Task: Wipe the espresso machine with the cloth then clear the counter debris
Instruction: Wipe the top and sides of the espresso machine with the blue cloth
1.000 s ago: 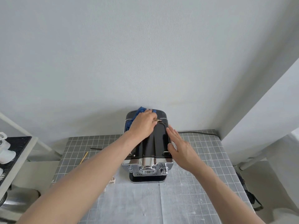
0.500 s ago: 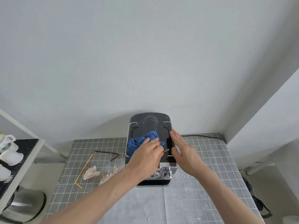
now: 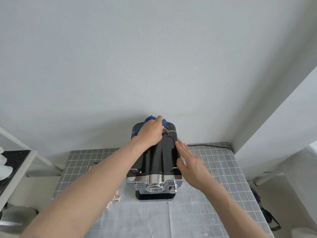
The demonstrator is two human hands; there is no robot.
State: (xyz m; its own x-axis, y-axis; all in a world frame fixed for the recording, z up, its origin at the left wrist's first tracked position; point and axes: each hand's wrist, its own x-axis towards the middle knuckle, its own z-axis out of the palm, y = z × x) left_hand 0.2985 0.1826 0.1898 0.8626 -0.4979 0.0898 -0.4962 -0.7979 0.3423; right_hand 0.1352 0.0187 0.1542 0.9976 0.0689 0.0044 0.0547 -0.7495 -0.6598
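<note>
While left hand (image 3: 150, 131) presses cloth (image 3: 148, 119) (blue), any branding seems unreadable.

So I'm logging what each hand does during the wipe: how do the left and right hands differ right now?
The left hand presses the blue cloth onto the far end of the espresso machine top, near the wall; the right hand holds nothing. The left is curled over the cloth, while the right lies open with fingers straight. The left is on top; the right rests along the machine's right edge. Both touch the machine.
</note>
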